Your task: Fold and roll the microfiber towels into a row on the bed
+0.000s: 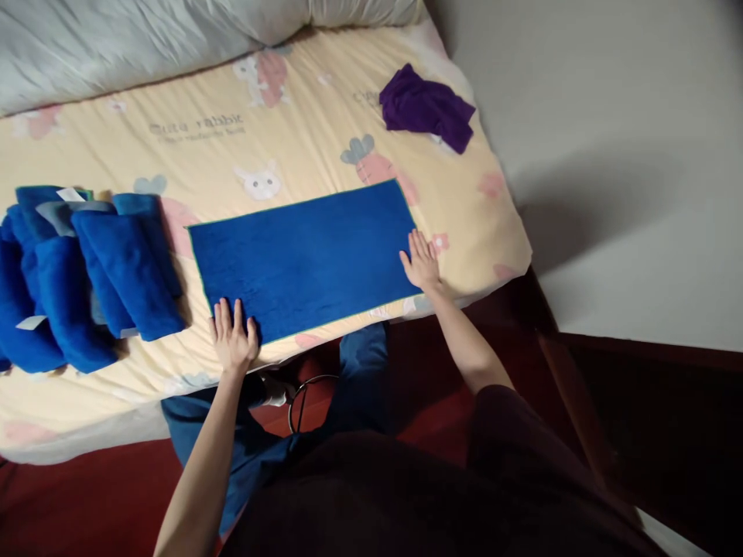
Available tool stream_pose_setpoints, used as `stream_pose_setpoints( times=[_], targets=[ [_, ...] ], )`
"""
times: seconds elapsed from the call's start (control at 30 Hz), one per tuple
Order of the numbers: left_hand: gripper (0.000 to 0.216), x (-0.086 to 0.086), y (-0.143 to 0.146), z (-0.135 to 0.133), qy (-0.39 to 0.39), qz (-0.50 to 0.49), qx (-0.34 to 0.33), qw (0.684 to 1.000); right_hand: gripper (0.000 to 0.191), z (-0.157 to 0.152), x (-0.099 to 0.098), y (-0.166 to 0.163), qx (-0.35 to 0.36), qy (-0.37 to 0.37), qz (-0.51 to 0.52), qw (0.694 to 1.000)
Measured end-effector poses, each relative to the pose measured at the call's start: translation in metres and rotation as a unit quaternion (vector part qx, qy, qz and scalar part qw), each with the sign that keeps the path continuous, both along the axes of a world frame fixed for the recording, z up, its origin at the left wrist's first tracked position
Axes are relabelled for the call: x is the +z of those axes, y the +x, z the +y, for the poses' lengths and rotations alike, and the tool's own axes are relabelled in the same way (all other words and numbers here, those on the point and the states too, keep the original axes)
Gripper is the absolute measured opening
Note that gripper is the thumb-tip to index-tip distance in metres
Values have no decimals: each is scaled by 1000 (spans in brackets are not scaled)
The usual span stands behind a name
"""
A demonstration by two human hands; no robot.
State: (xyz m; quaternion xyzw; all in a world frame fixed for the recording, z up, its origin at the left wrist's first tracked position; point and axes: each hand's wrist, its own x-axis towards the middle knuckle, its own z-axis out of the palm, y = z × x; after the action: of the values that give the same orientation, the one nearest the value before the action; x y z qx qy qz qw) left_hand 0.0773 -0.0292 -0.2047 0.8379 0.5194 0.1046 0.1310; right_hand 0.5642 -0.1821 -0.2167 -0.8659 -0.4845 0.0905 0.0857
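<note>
A blue cloth (307, 255) lay flat on the bed (200, 170). The left hand (234, 340) rested wide and flat over the cloth's near left corner; the right hand (423, 264), flat with thumb apart, rested across its right edge. Folded blue cloths (128, 271) lay left of it, a purple cloth (426, 107) beyond its far right corner.

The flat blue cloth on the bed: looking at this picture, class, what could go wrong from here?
1. The blue cloth has its near edge close to the side of the bed, so a tug could let it slip over.
2. The left hand is near the pile of blue cloths; a leftward sweep might disturb them.
</note>
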Motion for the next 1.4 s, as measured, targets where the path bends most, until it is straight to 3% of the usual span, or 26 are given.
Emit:
stream_pose_setpoints(
  times=[0.13, 0.4, 0.6, 0.73, 0.97, 1.23, 1.4],
  targets=[
    [67, -6, -3, -6, -7, 13, 20, 1000, 69, -20, -7, 15, -32, 2, -26, 999],
    [65, -13, -4, -1, 6, 13, 18, 1000, 71, -17, -18, 14, -32, 6, -29, 999],
    [65, 1, -5, -3, 5, -12, 9, 1000, 71, -10, 3, -4, -55, -2, -20, 998],
    [66, 6, -12, -18, 4, -23, 25, 999, 70, -27, 17, -34, -75, 29, -33, 996],
    [69, -11, -34, -62, 16, -25, 67, 997, 65, -79, 1, -67, -71, 41, -2, 997],
    [76, -14, -32, -61, 9, -5, 76, 997, 67, -78, -4, -67, -68, 38, -11, 997],
    [72, -6, -33, -63, 20, -31, 71, 997, 67, -71, 14, -73, -99, 48, 49, 993]
  ],
)
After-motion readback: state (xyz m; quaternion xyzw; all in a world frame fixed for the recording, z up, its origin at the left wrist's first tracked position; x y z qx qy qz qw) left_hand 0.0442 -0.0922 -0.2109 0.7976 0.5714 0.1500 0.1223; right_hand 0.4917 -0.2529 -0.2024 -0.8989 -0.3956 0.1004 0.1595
